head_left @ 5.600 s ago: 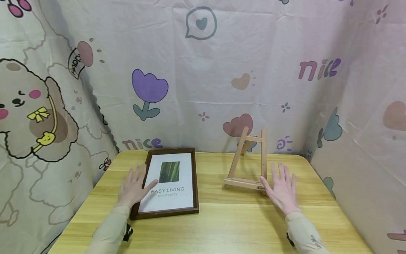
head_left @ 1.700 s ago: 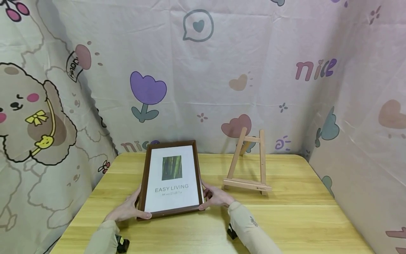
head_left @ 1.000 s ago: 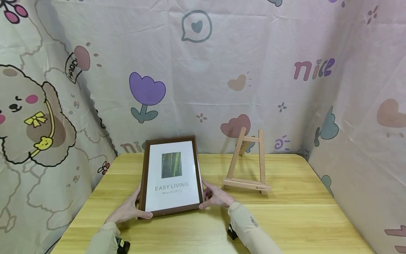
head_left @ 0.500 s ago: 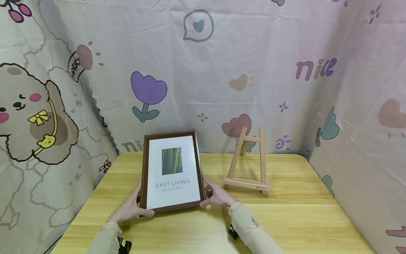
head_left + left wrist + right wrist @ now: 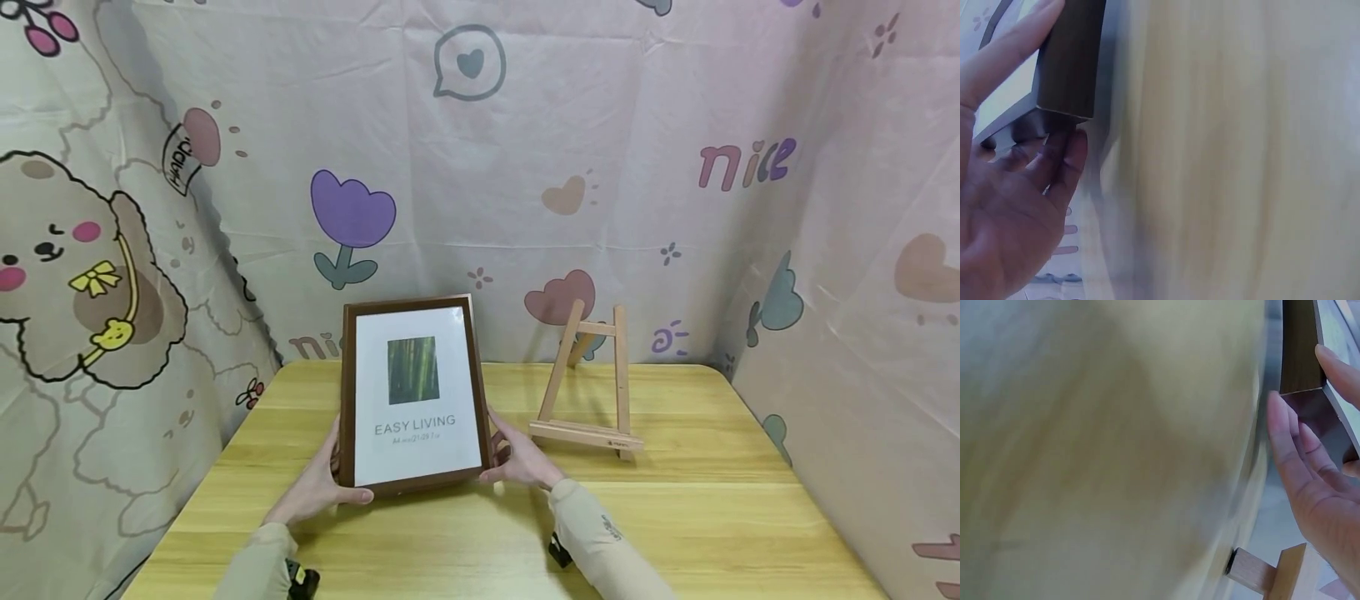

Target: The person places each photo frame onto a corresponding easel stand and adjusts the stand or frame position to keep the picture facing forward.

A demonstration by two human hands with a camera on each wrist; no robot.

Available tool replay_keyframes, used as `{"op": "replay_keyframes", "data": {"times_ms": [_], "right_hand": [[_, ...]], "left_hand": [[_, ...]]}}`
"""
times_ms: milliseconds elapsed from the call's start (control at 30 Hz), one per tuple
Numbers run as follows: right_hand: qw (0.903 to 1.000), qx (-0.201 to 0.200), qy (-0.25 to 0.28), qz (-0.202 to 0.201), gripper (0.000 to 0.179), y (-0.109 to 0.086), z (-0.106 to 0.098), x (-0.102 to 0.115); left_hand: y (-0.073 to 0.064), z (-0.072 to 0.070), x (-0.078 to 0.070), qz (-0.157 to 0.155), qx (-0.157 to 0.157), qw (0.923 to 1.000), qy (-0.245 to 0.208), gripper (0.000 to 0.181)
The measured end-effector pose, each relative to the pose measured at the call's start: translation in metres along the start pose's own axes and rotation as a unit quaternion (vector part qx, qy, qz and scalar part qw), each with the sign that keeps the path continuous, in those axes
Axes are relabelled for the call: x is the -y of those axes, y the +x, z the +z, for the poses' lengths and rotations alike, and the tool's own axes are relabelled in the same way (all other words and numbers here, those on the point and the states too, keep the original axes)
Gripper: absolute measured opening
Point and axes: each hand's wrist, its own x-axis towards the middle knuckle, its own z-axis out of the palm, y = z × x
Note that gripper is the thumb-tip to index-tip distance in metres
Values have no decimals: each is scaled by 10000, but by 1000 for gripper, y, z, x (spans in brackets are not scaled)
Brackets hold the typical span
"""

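Note:
A brown picture frame [image 5: 411, 480] with a white "EASY LIVING" insert stands tilted back in the head view, its top edge raised in front of the backdrop. My left hand [image 5: 311, 487] grips its lower left corner, thumb on the front. At the lower right corner my right hand [image 5: 521, 458] holds it the same way. Both wrist views show fingers curled behind the frame [image 5: 1069, 62] and under its edge. A gap between the frame and the table shows in the wrist views. To the right of my right hand a small wooden easel [image 5: 585, 435] stands on the table.
The wood-grain table [image 5: 712, 517] reaches back to a patterned cloth backdrop [image 5: 480, 167] that also hangs on both sides. In the right wrist view, a foot of the easel [image 5: 1291, 572] is close below my hand.
Both hands have gone from lying flat and apart to gripping the frame's lower corners. The frame's top has risen steadily, and lately it has shifted slightly right. The easel has stayed put.

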Motion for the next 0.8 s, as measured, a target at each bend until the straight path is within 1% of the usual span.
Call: {"op": "replay_keyframes", "data": {"times_ms": [67,167,300,433,600,667,800], "right_hand": [[9999,-46,-87,-62,119,-1,-2,1],[9998,-109,-117,-125,119,-2,-4,2],[9992,-231,-189,-275,120,-3,-7,2],[9987,-356,-227,-287,122,-5,-9,3],[9985,-519,-110,-107,122,-10,-14,4],[9982,-584,-45,-100,121,-11,-17,3],[9973,-704,101,-183,120,-15,-23,3]], "left_hand": [[0,1,-3,-21,-19,10000,-78,149],[2,3,-5,-48,-119,9999,-51,149],[2,5,-8,-141,-313,9992,228,147],[2,8,-12,-156,-422,9984,352,146],[5,13,-18,-53,-471,9988,100,142],[7,16,-20,28,-499,9987,-62,141],[11,22,-25,252,-580,9978,-199,137]]}}
